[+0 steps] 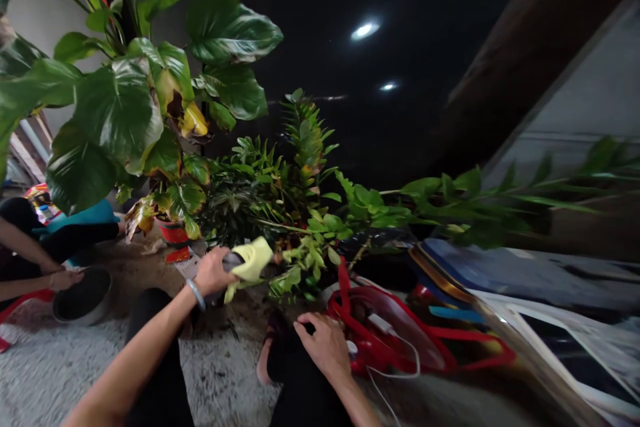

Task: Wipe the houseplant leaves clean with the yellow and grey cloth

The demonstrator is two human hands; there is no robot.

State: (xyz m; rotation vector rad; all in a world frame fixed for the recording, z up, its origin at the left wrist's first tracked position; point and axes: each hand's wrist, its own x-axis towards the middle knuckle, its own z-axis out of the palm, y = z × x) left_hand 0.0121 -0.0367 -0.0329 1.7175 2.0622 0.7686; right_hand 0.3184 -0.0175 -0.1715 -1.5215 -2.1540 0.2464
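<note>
My left hand (215,271), with a light bracelet at the wrist, is closed around a pale yellow and grey thing (253,259) that looks soft, like a bunched cloth or glove. Its exact kind does not show. That thing is held low beside the leafy green stems (310,247) of a plant. My right hand (324,341) rests on my right knee, with a gap between thumb and forefinger and nothing visible in it. Close to its right lies a red bag (365,310) with a white charger (381,324) and cable.
Large-leaved plants rise at the left, one in a red pot (173,232). Another person's hand (67,278) touches a grey bowl (83,297) at far left. Stacked flat panels (465,267) and a white-framed piece (565,347) lie at right. The floor (215,373) is rough concrete with scattered dirt.
</note>
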